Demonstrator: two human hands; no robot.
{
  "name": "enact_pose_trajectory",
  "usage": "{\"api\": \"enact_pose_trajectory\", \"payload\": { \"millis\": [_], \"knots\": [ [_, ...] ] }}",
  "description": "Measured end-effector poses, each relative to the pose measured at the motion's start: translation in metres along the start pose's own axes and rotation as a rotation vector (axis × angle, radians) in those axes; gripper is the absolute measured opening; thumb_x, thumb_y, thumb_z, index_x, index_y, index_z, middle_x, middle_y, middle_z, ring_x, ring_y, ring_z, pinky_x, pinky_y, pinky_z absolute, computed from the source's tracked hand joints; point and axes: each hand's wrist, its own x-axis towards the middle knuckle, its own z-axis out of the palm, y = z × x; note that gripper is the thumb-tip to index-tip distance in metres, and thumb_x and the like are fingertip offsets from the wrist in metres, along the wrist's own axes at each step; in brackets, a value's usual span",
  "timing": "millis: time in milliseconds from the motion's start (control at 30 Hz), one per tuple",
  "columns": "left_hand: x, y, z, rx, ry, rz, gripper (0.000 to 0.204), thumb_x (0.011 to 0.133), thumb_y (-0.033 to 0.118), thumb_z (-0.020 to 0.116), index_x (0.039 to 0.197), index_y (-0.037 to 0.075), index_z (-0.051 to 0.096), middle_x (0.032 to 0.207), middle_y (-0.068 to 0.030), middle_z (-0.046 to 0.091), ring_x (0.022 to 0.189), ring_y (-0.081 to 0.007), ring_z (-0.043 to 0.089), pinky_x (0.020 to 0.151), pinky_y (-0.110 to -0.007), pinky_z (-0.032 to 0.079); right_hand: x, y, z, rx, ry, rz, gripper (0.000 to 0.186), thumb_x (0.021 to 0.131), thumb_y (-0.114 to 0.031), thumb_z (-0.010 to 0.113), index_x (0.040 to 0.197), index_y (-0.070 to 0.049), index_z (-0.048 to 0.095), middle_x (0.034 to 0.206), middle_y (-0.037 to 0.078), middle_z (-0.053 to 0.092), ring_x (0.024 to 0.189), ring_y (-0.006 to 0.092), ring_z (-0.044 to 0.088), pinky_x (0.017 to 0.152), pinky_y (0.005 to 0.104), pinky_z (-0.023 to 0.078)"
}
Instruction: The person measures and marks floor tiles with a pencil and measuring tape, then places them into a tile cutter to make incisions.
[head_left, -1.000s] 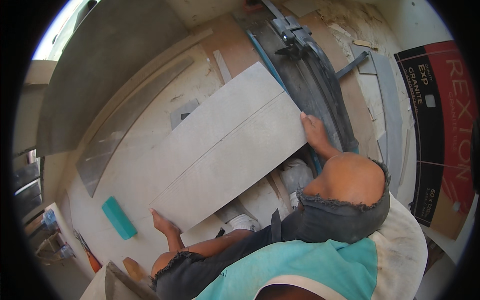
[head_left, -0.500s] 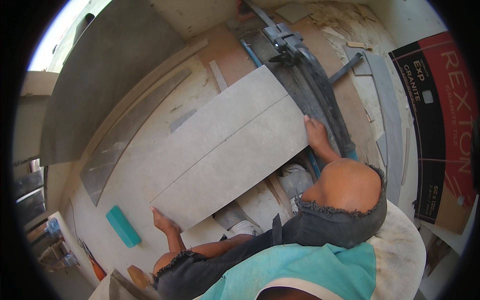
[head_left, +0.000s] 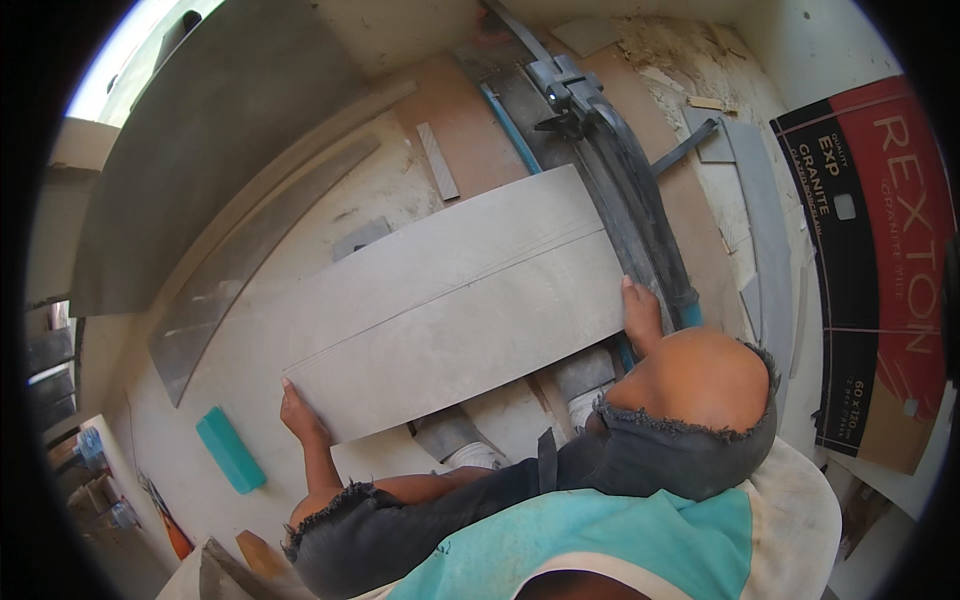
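Observation:
A large light-grey tile [head_left: 450,330] lies at a slant before me, with a long dark line along its length and a fainter line just beyond it at a slight angle. At its left end my left hand [head_left: 303,415] is closed on the edge, fingers partly hidden. My right hand [head_left: 643,310] grips the right end, thumb up and the other fingers out of sight. Under and beyond that end stands a manual tile cutter [head_left: 640,215] with a dark rail and blue edges. Both of my feet are partly hidden near the tile's near edge.
A teal box-shaped block [head_left: 230,450] lies left of my left hand. Dark tile slabs [head_left: 210,160] lean at the far left, beside a narrow cut strip [head_left: 260,260]. A red and black carton [head_left: 870,260] stands right. Grey offcuts [head_left: 760,230] lie beyond the cutter.
The tile has turned clockwise, its right end coming nearer me with my right hand. My left hand has shifted slightly left and away from me. A second line now shows apart from the first.

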Motion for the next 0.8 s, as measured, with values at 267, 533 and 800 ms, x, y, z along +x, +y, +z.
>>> {"api": "enact_pose_trajectory", "payload": {
  "millis": [267,533,800],
  "knots": [
    [0.028,0.067,0.066,0.233,-0.152,0.199,0.052,0.093,0.044,0.056,0.059,0.009,0.038,0.057,0.0045,0.034,0.057,-0.011,0.03,0.054,-0.03,0.03,-0.023,0.081,-0.031,-0.067,0.108,0.068,0.043,0.097,-0.034,0.047,0.09,0.006,0.061,0.082,0.016,0.061,0.075,0.0221,0.054,0.071,0.0367,0.043],
    [0.073,0.117,0.168,0.385,-0.308,0.441,0.059,0.09,0.051,0.056,0.06,0.002,0.041,0.055,-0.0082,0.037,0.057,-0.0173,0.033,0.055,-0.036,0.034,-0.068,0.051,-0.039,0.093,0.18,0.335,0.042,0.097,-0.035,0.049,0.1,0.004,0.063,0.089,0.013,0.063,0.08,0.0216,0.059,0.069,0.0357,0.049],
    [0.075,0.191,0.252,0.555,-0.506,0.499,0.053,0.09,0.051,0.047,0.086,0.001,0.065,0.09,-0.0228,0.066,0.087,-0.0383,0.062,0.079,-0.043,0.045,-0.096,0.063,-0.044,0.155,0.18,0.507,0.041,0.096,-0.034,0.052,0.108,0.004,0.062,0.085,0.009,0.061,0.07,0.0171,0.058,0.048,0.0308,0.052]
  ]
}}
